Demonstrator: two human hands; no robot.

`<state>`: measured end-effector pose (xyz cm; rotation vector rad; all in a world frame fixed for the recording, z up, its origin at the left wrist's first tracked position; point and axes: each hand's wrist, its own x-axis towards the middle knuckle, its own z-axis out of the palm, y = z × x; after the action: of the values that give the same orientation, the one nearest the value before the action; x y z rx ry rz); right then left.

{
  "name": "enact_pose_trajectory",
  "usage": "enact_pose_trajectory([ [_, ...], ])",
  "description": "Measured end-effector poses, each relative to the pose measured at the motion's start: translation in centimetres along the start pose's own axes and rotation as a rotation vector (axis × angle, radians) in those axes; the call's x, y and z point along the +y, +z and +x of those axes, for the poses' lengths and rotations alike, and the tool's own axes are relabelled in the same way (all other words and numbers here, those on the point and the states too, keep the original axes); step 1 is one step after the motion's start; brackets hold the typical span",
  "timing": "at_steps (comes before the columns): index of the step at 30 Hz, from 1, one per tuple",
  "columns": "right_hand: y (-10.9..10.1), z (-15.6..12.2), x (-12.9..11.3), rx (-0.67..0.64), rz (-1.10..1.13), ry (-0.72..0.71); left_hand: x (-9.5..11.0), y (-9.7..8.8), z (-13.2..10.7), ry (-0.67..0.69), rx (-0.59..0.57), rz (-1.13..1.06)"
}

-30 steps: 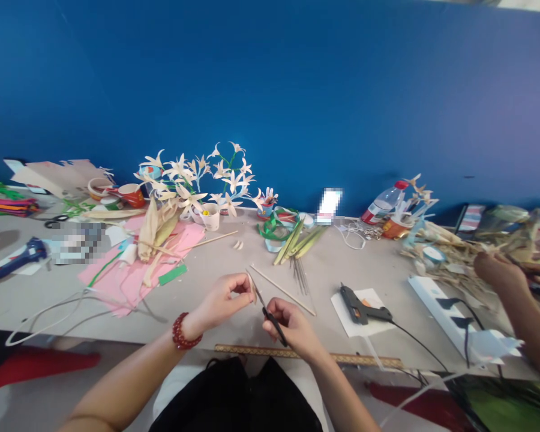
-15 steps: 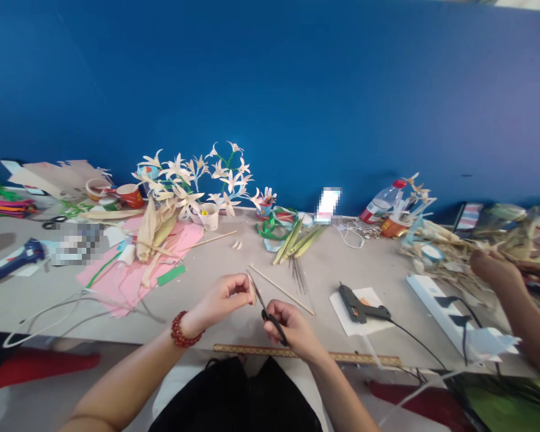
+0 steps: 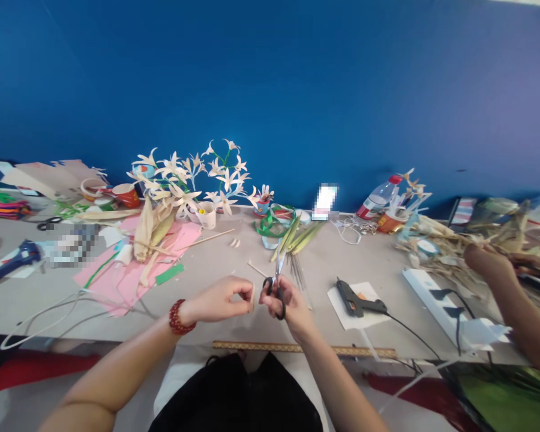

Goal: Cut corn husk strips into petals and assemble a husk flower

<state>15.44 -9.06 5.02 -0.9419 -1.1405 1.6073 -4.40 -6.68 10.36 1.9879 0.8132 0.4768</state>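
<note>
Has pink paper (image 3: 130, 267) lying well left of both grips on the tabletop (image 3: 216, 258), then pinches a small pale strip (image 3: 252, 298) between thumb and forefinger of the left hand (image 3: 220, 300), grip closed on it. Holds scissors (image 3: 276, 288) just right of that pinch in the right hand (image 3: 290, 305), fingers closed through the black handles, blades pointing up and away. Shows, further right of the right grip, a black glue gun (image 3: 357, 303) on white paper (image 3: 342, 315), and well beyond it another person's hand (image 3: 486, 264) among dry husks (image 3: 441, 252).

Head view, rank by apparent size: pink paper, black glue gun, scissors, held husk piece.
1. pink paper
2. black glue gun
3. scissors, partly hidden by right hand; close to gun
4. husk piece
</note>
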Motion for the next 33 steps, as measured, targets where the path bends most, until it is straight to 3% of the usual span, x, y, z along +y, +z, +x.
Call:
enact_pose_trajectory([
  [8,1.1,1.2,-0.6,0.023,-0.038,-0.021,-0.2,0.1,0.6,0.019,-0.038,0.279],
  [15,0.7,1.2,-0.5,0.025,-0.021,-0.004,-0.2,-0.2,1.0,0.016,-0.092,0.276],
  [19,0.6,1.1,-0.6,0.030,0.016,-0.014,-0.6,-0.6,1.2,0.040,-0.073,0.148],
  [22,0.4,1.0,-0.3,0.092,0.066,-0.059,-1.2,-0.2,1.1,0.003,0.075,-0.098],
  [26,0.6,1.0,0.8,0.216,0.155,-0.151,-2.1,2.8,0.7,-0.051,0.531,-0.487],
  [30,1.3,1.1,1.5,0.271,0.179,-0.214,-2.1,6.4,1.1,-0.024,0.647,-0.698],
  [33,1.8,1.0,1.4,0.285,0.160,-0.226,-1.7,7.6,1.7,-0.008,0.731,-0.771],
])
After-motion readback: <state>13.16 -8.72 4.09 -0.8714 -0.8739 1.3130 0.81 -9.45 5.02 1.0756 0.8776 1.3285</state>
